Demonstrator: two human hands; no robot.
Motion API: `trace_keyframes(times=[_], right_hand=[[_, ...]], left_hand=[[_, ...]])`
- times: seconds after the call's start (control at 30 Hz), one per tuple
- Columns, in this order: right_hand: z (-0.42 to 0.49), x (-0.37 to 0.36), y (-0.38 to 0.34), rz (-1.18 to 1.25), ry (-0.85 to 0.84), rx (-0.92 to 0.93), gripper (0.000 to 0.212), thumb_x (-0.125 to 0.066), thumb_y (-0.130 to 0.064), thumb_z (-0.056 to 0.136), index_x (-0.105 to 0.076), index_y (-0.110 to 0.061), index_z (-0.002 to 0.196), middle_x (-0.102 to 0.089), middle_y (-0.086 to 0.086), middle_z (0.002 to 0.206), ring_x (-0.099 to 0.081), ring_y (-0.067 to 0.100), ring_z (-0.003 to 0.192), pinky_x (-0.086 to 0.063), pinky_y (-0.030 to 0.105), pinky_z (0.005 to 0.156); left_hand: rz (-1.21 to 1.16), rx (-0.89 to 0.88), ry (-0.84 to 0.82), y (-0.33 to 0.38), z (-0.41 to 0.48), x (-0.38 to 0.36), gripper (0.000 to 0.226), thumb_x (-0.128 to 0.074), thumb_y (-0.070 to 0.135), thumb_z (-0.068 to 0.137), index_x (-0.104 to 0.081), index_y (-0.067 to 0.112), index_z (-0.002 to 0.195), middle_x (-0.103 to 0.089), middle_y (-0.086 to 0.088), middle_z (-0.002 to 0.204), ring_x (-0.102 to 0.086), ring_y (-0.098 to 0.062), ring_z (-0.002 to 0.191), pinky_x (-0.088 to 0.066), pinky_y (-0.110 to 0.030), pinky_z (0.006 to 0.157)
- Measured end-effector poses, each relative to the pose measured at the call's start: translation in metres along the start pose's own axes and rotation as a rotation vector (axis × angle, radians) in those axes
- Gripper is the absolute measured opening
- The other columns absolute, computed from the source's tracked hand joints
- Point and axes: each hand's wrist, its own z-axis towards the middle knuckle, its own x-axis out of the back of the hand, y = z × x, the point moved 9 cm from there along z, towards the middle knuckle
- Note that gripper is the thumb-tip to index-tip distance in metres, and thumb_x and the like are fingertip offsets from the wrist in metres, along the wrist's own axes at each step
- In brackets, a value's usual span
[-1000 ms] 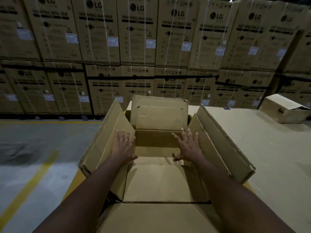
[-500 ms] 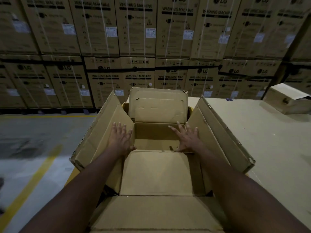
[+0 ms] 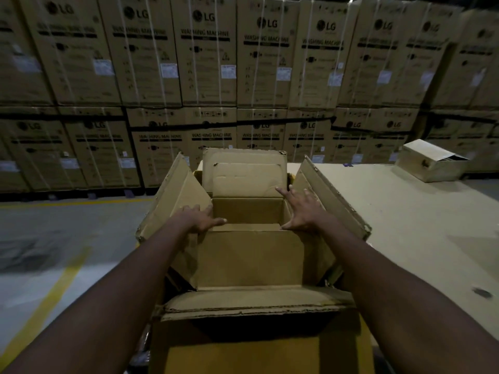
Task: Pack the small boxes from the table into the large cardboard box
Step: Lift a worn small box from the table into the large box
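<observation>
The large cardboard box (image 3: 248,260) stands open in front of me at the table's left end, all its flaps raised. My left hand (image 3: 201,218) rests flat on the inside of the left flap, fingers spread, thumb over the near inner flap's top edge. My right hand (image 3: 303,210) lies spread against the right flap, thumb also at that edge. Neither hand holds anything. One small cardboard box (image 3: 430,161) sits tilted at the table's far right, well out of reach of both hands. The inside bottom of the large box is hidden by the near flap.
The tan table (image 3: 405,225) stretches to the right of the large box. A wall of stacked washing-machine cartons (image 3: 243,76) runs across the back. On the left is grey floor with a yellow line (image 3: 46,306).
The near inner flap has swung up from lying flat to nearly upright. Both hands have slid outward onto the side flaps, and my view has tilted up and closer.
</observation>
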Motion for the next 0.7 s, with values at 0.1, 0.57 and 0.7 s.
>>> trace_keyframes(times=[0.1, 0.57, 0.7], right_hand=[[-0.013, 0.002, 0.0, -0.022, -0.001, 0.003, 0.121, -0.078, -0.066, 0.07, 0.012, -0.057, 0.151, 0.01, 0.001, 0.168, 0.009, 0.044, 0.151, -0.004, 0.071, 0.114], [-0.066, -0.009, 0.024, -0.711, -0.076, -0.15, 0.093, -0.02, -0.09, 0.082, 0.001, -0.041, 0.159, 0.003, 0.019, 0.167, 0.017, 0.046, 0.149, 0.017, 0.072, 0.11], [-0.074, -0.018, 0.039, -0.813, -0.137, -0.231, 0.087, -0.024, -0.085, 0.086, -0.004, -0.04, 0.159, 0.008, 0.021, 0.166, 0.018, 0.048, 0.149, 0.016, 0.074, 0.109]], left_hand=[[-0.009, -0.001, -0.032, 0.0, -0.016, -0.006, 0.102, -0.033, 0.091, 0.075, 0.003, 0.039, 0.156, -0.003, -0.01, 0.166, -0.007, -0.042, 0.149, -0.01, -0.053, 0.119], [0.612, -0.007, 0.091, -0.013, -0.086, -0.051, 0.098, -0.019, 0.088, 0.081, 0.008, 0.031, 0.157, 0.01, -0.02, 0.164, 0.015, -0.044, 0.148, 0.015, -0.062, 0.114], [0.629, -0.005, 0.078, -0.007, -0.094, -0.053, 0.111, -0.028, 0.093, 0.073, 0.004, 0.029, 0.158, 0.012, -0.022, 0.163, 0.017, -0.05, 0.146, 0.016, -0.062, 0.113]])
